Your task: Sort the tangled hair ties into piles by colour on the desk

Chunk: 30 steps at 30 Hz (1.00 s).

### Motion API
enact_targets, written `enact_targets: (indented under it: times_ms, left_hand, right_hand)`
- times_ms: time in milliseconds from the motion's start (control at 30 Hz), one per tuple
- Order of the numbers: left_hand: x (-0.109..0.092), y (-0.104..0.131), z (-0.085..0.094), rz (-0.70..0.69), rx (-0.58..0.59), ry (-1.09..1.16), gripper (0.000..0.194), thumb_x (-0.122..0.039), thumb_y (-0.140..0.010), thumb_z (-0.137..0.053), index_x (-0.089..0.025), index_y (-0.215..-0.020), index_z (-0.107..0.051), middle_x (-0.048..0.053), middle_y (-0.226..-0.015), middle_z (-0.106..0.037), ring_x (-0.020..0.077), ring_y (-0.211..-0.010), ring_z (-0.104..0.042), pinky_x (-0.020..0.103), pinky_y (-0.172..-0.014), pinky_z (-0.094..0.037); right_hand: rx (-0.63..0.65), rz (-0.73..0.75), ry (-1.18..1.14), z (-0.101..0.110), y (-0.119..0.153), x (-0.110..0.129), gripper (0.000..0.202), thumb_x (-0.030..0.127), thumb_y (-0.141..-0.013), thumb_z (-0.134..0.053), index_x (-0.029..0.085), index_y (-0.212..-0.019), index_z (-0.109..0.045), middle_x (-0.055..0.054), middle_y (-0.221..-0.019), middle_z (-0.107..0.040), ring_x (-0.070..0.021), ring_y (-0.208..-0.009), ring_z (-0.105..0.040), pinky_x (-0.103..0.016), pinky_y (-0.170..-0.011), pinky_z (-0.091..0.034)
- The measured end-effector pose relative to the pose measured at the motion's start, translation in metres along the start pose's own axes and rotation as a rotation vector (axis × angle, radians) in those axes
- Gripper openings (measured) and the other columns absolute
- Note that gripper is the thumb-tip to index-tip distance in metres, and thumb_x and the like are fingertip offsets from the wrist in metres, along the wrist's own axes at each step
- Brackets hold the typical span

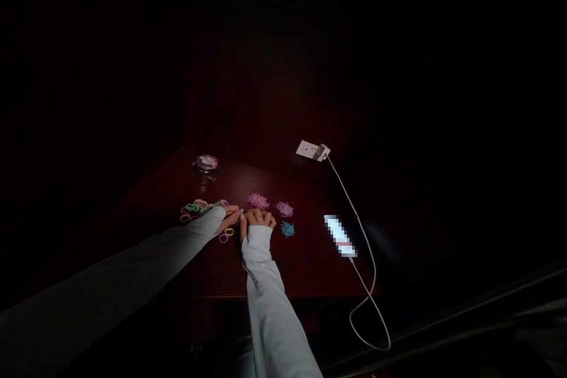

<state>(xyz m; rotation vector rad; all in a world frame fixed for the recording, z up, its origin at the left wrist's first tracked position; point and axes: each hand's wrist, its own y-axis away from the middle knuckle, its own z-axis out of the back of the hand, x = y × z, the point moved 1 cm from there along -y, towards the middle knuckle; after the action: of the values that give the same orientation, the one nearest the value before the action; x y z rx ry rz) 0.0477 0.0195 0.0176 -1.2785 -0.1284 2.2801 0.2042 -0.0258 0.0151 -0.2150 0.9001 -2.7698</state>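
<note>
Just left of the pile of pink strips (257,201), the left hand (229,217) pinches a small pale piece (241,212); whether the curled right hand (259,218) grips it, I cannot tell. It is probably light, soft, best held by an edge.

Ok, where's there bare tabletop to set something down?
Bare tabletop shows between the blue pile and the lit phone, and between the jar and the pink pile. Crowded: around the left hand, with rings, and beside the right hand, where the purple pile also lies.
</note>
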Motion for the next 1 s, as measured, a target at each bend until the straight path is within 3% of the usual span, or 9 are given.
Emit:
enact_targets:
  times_ms: [133,300,400,533,767,867,1000]
  left_hand:
    - [-0.011,0.002,0.011,0.016,-0.031,0.108,0.039,-0.052,-0.097,-0.044,-0.025,-0.069,-0.039,-0.003,-0.063,-0.044,0.015,-0.059,-0.041,0.028,-0.056,-0.036]
    - [-0.013,-0.007,0.033,0.091,-0.074,0.361,0.047,-0.062,-0.095,-0.049,-0.026,-0.067,-0.035,-0.006,-0.053,-0.035,0.0119,-0.05,-0.034,0.028,-0.052,-0.033]
    - [-0.008,-0.013,0.051,0.106,-0.187,0.423,0.046,-0.061,-0.093,-0.052,-0.025,-0.067,-0.041,-0.005,-0.053,-0.036,0.0119,-0.05,-0.035,0.028,-0.052,-0.032]
    - [0.0,-0.014,0.074,0.073,-0.317,0.427,0.051,-0.067,-0.091,-0.056,-0.025,-0.065,-0.043,-0.005,-0.052,-0.036,0.0122,-0.049,-0.036,0.029,-0.054,-0.034]
    - [0.014,-0.016,0.094,0.097,-0.399,0.445,0.043,-0.053,-0.094,-0.058,-0.023,-0.067,-0.045,-0.004,-0.053,-0.04,0.0115,-0.049,-0.037,0.027,-0.055,-0.036]
    - [0.015,-0.021,0.094,0.098,-0.472,0.456,0.047,-0.057,-0.09,-0.06,-0.024,-0.062,-0.043,-0.005,-0.048,-0.036,0.0116,-0.046,-0.034,0.027,-0.051,-0.032]
    - [0.014,-0.024,0.089,0.118,-0.538,0.489,0.048,-0.058,-0.087,-0.063,-0.024,-0.059,-0.043,-0.006,-0.046,-0.034,0.011,-0.044,-0.033,0.026,-0.049,-0.029]
  right_hand:
    - [-0.104,-0.175,-0.034,0.012,0.002,-0.026,0.024,0.029,-0.107,-0.058,0.028,-0.097,-0.08,-0.004,-0.11,-0.079,-0.0266,-0.106,-0.059,-0.041,-0.095,-0.033]
    - [-0.268,-0.472,0.019,0.03,0.007,-0.086,0.036,0.038,-0.108,-0.049,0.027,-0.097,-0.082,-0.009,-0.118,-0.077,-0.0315,-0.114,-0.054,-0.049,-0.101,-0.031]
    - [-0.243,-0.582,0.044,0.038,0.014,-0.117,0.036,0.037,-0.105,-0.05,0.026,-0.095,-0.083,-0.01,-0.123,-0.077,-0.034,-0.121,-0.053,-0.053,-0.105,-0.029]
    - [-0.15,-0.593,0.024,0.045,0.022,-0.133,0.033,0.037,-0.101,-0.054,0.025,-0.093,-0.083,-0.011,-0.132,-0.074,-0.0356,-0.126,-0.051,-0.055,-0.107,-0.028]
    - [-0.196,-0.472,0.034,0.045,0.021,-0.116,0.034,0.034,-0.103,-0.05,0.026,-0.11,-0.083,-0.012,-0.138,-0.071,-0.0348,-0.124,-0.049,-0.053,-0.106,-0.027]
    - [-0.152,-0.274,-0.019,0.037,0.017,-0.087,0.03,0.031,-0.103,-0.055,0.026,-0.113,-0.082,-0.011,-0.13,-0.073,-0.032,-0.119,-0.051,-0.049,-0.105,-0.029]
    - [-0.022,0.055,-0.17,0.021,0.007,-0.031,0.025,0.028,-0.102,-0.064,0.029,-0.121,-0.08,-0.007,-0.125,-0.074,-0.0267,-0.114,-0.054,-0.04,-0.102,-0.037]
